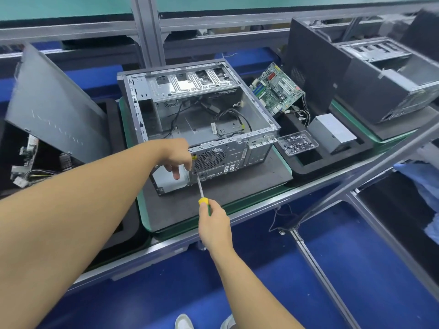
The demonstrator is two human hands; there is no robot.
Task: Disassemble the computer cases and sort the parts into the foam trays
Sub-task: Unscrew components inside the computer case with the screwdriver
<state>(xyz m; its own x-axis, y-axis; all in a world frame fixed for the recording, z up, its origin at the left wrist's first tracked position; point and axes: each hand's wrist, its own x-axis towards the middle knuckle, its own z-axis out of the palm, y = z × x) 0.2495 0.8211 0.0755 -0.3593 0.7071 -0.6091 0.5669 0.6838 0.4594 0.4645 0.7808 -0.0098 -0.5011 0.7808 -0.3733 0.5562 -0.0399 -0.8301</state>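
An open grey computer case (204, 115) lies on its side on a dark mat, emptied except for loose cables. My left hand (177, 154) rests on the case's near rear edge beside the fan grille (209, 159), with its fingers hanging over the power supply opening. My right hand (213, 224) grips the yellow and green handle of a screwdriver (201, 189), whose tip meets the rear panel just below the left hand. A green motherboard (276, 87) leans in the black foam tray (308, 162) to the right, by a grey power supply (332, 132) and a clear box of screws (297, 142).
A grey side panel (54, 103) leans at the left over another foam tray holding boards and wires (26, 157). A second case (380, 86) stands at the far right behind a black panel. An aluminium frame rail (356, 184) crosses diagonally at the right.
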